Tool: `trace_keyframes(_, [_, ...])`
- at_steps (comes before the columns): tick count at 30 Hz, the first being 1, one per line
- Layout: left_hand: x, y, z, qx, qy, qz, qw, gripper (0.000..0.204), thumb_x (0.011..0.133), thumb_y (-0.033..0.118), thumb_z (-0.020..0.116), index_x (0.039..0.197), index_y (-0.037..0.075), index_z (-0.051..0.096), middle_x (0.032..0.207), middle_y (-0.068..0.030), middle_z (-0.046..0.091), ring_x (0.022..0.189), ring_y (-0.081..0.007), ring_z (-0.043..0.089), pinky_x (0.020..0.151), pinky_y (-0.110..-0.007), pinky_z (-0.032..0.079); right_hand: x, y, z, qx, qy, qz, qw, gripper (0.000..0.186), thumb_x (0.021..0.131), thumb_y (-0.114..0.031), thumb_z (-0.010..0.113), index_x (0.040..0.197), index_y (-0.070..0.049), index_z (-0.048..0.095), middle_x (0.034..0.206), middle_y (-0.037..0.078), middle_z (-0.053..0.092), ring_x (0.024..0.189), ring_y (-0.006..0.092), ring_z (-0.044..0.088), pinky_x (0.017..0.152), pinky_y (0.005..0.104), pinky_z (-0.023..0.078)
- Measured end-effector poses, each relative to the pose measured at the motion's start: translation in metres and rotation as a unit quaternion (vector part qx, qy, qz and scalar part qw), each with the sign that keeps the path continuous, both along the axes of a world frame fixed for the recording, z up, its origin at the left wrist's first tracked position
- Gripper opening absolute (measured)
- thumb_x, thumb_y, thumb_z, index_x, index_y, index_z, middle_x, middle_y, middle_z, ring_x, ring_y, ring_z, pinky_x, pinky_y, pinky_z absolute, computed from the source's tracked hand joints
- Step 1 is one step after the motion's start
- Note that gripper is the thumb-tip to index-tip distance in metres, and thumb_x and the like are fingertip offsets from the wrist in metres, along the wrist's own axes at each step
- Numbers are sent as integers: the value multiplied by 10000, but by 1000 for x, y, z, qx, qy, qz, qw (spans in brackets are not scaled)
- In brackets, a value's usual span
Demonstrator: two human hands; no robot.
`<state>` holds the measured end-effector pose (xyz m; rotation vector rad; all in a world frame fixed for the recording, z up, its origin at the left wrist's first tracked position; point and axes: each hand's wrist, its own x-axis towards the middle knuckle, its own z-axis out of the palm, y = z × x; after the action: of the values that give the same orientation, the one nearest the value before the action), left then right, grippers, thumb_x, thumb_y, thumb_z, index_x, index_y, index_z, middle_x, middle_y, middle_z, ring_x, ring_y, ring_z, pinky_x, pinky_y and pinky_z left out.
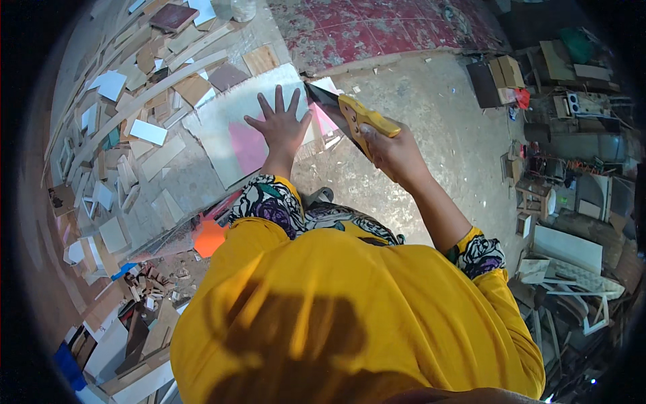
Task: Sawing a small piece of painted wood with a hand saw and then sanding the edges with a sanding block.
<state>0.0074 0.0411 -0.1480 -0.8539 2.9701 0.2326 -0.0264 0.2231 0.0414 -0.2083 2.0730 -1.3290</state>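
Note:
My left hand (pixel 281 126) lies with its fingers spread on a pale board (pixel 212 124) that has a pink patch on its surface. My right hand (pixel 393 151) grips the yellow handle of a handsaw (pixel 356 118), whose dark blade angles up-left to the board's right edge, near its far corner; whether the teeth are in the board I cannot tell. Pink and white material (pixel 324 120) shows beside and under the blade.
Many wood offcuts (pixel 148 132) cover the left side, with an orange piece (pixel 210 237) near my body. A red tiled surface (pixel 363 30) lies beyond the board. Boxes (pixel 506 77), stools and frames crowd the right edge, beyond a stretch of concrete floor (pixel 431 114).

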Motion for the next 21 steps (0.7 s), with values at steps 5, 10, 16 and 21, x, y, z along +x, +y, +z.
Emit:
trace_keyframes(5, [-11, -1, 4, 13, -10, 9, 1000, 632, 852, 631, 371, 1422, 399, 226, 1535, 20, 95, 1395, -373, 20, 946, -766, 81, 20, 17, 10, 35, 113, 54, 991, 275, 866, -254, 618, 847, 17, 575, 595, 0, 506, 520, 92, 474, 482, 257, 379])
trace_keyframes(10, [-6, -7, 0, -5, -14, -2, 1000, 627, 854, 627, 373, 1421, 404, 227, 1535, 20, 98, 1393, -381, 17, 937, -772, 86, 24, 26, 14, 14, 10, -9, 1000, 247, 869, -245, 614, 849, -1, 580, 584, -8, 498, 474, 87, 454, 447, 245, 374])
trace_keyframes(16, [3, -5, 1, 0, -5, -28, 1000, 631, 855, 629, 368, 1424, 396, 228, 1536, 17, 95, 1392, -388, 10, 930, -778, 85, 9, 14, -2, 4, 8, -20, 1000, 282, 870, -271, 610, 828, 6, 580, 563, -6, 490, 445, 83, 452, 420, 244, 375])
trace_keyframes(21, [-3, -6, 6, -11, -16, -29, 999, 636, 860, 630, 352, 1431, 388, 212, 1537, 20, 86, 1392, -383, 6, 934, -775, 87, -17, -34, -55, 8, 17, -24, 1000, 226, 882, -229, 605, 890, -4, 587, 605, -11, 493, 472, 70, 438, 413, 230, 343])
